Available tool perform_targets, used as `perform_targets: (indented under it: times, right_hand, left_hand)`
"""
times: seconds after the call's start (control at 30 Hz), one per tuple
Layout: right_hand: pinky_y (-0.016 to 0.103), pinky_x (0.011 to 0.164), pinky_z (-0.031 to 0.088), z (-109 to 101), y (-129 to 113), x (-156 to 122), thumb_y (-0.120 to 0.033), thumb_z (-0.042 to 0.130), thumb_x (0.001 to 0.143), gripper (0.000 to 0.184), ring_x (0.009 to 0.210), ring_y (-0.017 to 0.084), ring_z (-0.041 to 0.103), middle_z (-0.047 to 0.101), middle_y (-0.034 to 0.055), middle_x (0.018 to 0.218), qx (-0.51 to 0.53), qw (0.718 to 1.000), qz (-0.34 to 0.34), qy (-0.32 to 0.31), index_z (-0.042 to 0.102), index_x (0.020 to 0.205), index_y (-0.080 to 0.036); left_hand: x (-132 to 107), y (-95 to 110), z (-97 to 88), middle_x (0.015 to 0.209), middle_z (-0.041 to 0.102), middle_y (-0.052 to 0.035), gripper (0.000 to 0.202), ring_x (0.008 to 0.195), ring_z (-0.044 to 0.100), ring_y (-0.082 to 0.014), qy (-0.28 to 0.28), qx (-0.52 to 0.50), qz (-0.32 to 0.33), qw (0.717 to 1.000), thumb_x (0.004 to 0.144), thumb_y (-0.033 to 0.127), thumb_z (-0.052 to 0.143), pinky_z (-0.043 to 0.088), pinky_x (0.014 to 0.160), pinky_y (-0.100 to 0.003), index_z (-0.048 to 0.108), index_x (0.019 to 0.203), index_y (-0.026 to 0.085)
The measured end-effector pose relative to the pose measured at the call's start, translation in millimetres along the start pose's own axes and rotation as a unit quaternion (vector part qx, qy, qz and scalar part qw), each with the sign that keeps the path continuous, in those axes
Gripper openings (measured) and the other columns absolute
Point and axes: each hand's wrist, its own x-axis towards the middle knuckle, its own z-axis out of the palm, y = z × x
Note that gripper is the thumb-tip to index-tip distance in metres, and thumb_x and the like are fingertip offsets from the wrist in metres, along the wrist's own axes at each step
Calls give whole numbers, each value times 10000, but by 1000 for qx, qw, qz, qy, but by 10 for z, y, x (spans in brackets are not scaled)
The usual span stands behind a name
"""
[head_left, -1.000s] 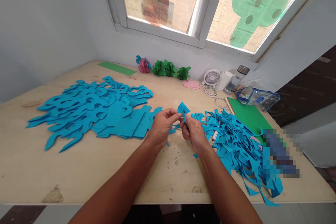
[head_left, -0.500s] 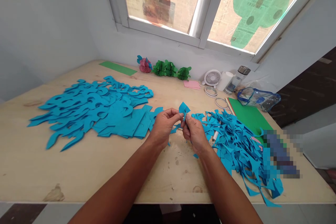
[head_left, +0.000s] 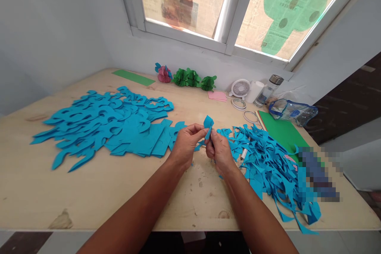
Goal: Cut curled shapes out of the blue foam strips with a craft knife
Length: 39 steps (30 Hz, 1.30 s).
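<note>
A: If the hands were the clock's centre, what sat leftmost?

B: Cut blue shapes point(head_left: 98, 115), 9 to 10 o'clock, heaped and overlapping on the table point(head_left: 74, 194). Then blue sheets point(head_left: 160, 141) at 9, fanned just beside the left hand point(head_left: 185, 143), presumably for easy reach.

A: Far edge?

B: Paper figures point(head_left: 164, 74), pink and green, 11 to 12, lined up near the wall, probably to keep them from getting crushed.

A: Hands?

B: Left pinched a small blue paper piece point(head_left: 208, 122) between thumb and fingers, dead centre. Held up off the table, likely for turning room. Right hand point(head_left: 220, 150) was curled around a dark thing point(head_left: 212, 141), maybe scissors; mostly hidden, couldn't tell. Hands nearly met at the paper.

A: Right side?

B: Fan point(head_left: 240, 87) at 1. Marker point(head_left: 244, 153) at 3, among blue scraps point(head_left: 272, 166) spread 3 to 4, likely there to keep offcuts apart from the shapes. Green sheets point(head_left: 282, 130) and clear pouch point(head_left: 293, 112) around 2.
</note>
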Motion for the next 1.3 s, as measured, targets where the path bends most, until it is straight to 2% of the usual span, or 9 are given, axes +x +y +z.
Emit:
perform_targets:
  times: [0.17, 0.33, 0.43, 0.67, 0.87, 1.1, 1.3]
  right_hand:
    - [223, 353, 106, 8, -5, -6, -614, 548, 754, 463, 315, 48, 175, 295, -102, 337, 6, 1000, -1, -1, 515, 605, -176]
    - [217, 353, 118, -15, -26, 19, -502, 571, 752, 339, 320, 51, 177, 300, -107, 364, 33, 999, 24, 6, 515, 645, -185]
    - [220, 352, 113, -20, -51, 22, -466, 562, 758, 304, 322, 54, 179, 303, -105, 368, 31, 999, 30, 6, 522, 652, -184]
    - [228, 369, 99, -9, -78, -12, -525, 515, 806, 384, 349, 56, 162, 261, -108, 383, -11, 999, 6, -31, 482, 626, -188]
    - [228, 372, 108, -15, -48, -4, -586, 506, 792, 469, 350, 51, 180, 267, -102, 368, -49, 998, -16, -23, 396, 550, -199]
    - [229, 369, 104, -37, -1, 25, -601, 505, 788, 465, 345, 54, 198, 272, -101, 365, -61, 998, -22, -13, 483, 588, -182]
    - [227, 364, 119, -12, -25, 20, -559, 551, 761, 414, 343, 58, 199, 266, -102, 358, -46, 999, -6, 10, 497, 597, -183]
  left_hand:
    - [12, -10, -13, 548, 546, 22, 232, 538, 458, -106, -9, -6, 0, 1000, 613, 356, 745, 358, 545, -253, 615, 574, 168]
    - [69, -43, -72, 604, 584, 6, 179, 571, 477, -111, 16, -8, 8, 1000, 594, 297, 748, 374, 548, -246, 625, 617, 168]
    - [87, -41, -85, 602, 594, 1, 174, 563, 482, -111, 11, -8, 3, 1000, 586, 294, 741, 372, 537, -245, 628, 624, 168]
    - [83, -10, -69, 575, 589, 10, 178, 564, 509, -119, -7, -8, 18, 1000, 584, 294, 737, 401, 592, -266, 614, 589, 165]
    - [80, -10, -75, 605, 598, 13, 144, 595, 501, -110, -5, 7, 31, 1000, 611, 255, 723, 398, 624, -253, 615, 597, 161]
    - [82, -15, -76, 641, 626, 2, 134, 634, 528, -121, 3, 14, 35, 999, 598, 253, 728, 416, 651, -255, 631, 610, 161]
    - [87, -22, -84, 641, 622, 0, 133, 655, 549, -134, 2, 9, 32, 999, 599, 249, 728, 431, 679, -265, 629, 615, 161]
